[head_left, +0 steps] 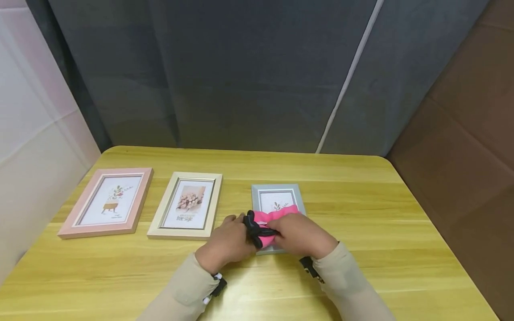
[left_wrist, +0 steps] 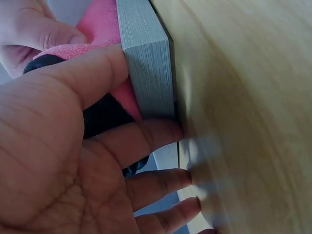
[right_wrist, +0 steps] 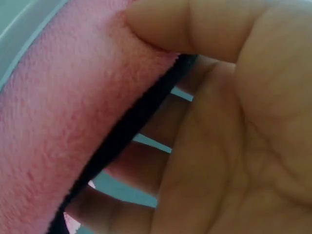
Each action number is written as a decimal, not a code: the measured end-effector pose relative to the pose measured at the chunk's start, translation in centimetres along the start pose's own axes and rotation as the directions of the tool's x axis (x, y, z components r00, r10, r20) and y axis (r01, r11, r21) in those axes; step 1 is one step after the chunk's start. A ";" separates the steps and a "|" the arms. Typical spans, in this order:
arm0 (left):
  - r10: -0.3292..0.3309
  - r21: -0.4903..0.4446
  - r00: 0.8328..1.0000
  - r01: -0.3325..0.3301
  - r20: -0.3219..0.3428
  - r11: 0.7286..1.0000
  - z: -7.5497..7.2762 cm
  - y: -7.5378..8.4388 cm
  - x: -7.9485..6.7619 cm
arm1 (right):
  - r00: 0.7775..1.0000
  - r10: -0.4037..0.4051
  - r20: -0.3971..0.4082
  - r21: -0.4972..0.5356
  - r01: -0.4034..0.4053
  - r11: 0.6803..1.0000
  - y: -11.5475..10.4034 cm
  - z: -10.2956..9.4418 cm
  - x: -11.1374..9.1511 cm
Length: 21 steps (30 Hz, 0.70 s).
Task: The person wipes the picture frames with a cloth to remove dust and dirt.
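A grey-blue picture frame [head_left: 276,191] lies face up on the table, its lower half mostly covered by a pink cloth [head_left: 286,211] with black edging. My left hand [head_left: 230,243] holds the frame at its near left corner. In the left wrist view, the thumb is against the frame's edge [left_wrist: 148,73] and the other fingers reach along the adjoining side down to the tabletop. My right hand [head_left: 303,234] grips the bunched cloth over the picture. Close up in the right wrist view, the thumb lies on the fuzzy pink cloth [right_wrist: 73,97] and the fingers curl beneath its black edge.
To the left, a cream picture frame [head_left: 217,191] lies face up, with a larger pink frame [head_left: 97,232] farther left. Bare wooden table [head_left: 373,249] extends to the right. A grey curtain [head_left: 241,80] hangs behind, and a brown panel [head_left: 474,133] borders the right side.
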<state>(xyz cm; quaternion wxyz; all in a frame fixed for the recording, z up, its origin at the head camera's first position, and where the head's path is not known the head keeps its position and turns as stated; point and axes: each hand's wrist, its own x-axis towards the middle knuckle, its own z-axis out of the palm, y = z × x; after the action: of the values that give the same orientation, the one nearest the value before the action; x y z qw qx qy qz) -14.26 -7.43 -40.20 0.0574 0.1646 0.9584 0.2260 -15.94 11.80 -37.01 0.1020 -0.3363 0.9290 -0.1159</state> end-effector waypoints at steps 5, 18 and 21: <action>0.033 0.009 0.999 -0.034 0.028 0.999 -0.2 -0.2 0.0 | 0.997 0.071 -0.040 0.006 -0.071 0.997 0.0 0.4 0.7; 0.022 0.111 0.986 -0.040 0.167 0.993 -0.4 -0.3 0.3 | 0.982 0.184 0.031 -0.038 -0.182 0.982 2.0 0.3 4.6; 0.030 0.091 0.990 -0.043 0.140 0.995 -0.2 -0.4 0.3 | 0.987 0.160 0.014 -0.014 -0.160 0.987 1.7 0.2 3.8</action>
<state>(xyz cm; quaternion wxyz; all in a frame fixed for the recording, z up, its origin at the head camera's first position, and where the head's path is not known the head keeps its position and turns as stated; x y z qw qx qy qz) -14.71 -7.80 -40.20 0.1116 0.2000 0.9585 0.1700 -19.75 10.57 -38.14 0.1160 -0.2624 0.9529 -0.0988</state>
